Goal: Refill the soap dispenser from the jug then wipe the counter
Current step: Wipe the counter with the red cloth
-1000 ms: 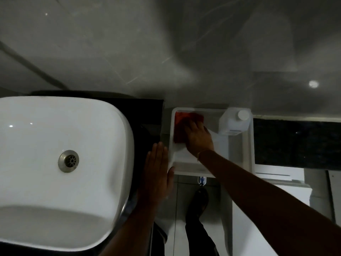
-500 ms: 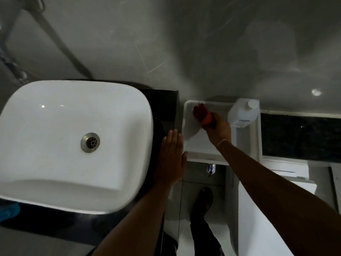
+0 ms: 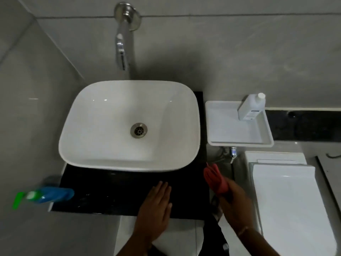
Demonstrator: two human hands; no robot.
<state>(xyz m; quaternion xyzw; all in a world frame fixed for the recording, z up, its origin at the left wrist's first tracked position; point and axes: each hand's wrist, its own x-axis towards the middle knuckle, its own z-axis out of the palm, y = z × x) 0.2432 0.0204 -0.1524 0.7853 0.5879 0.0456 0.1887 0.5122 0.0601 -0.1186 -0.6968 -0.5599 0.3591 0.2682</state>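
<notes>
My right hand (image 3: 233, 200) is shut on a bunched red cloth (image 3: 215, 179), held just off the right front corner of the black counter (image 3: 114, 191). Flat on that counter's front edge, fingers together and empty, rests my left hand (image 3: 156, 206). A blue soap dispenser (image 3: 51, 194) with a green pump lies blurred at the counter's left front corner. The white jug (image 3: 251, 106) with a white cap stands in the back right corner of a white tray (image 3: 230, 132), right of the sink.
A white basin (image 3: 110, 126) fills most of the counter under a chrome wall tap (image 3: 122, 43). A white toilet with closed lid (image 3: 291, 206) stands at the right, and grey tiled walls close in the left and back.
My right hand has pulled the red cloth out of the white tray and down toward the counter's front corner. My left hand slid from the counter's right side to its front edge. The view swung left.
</notes>
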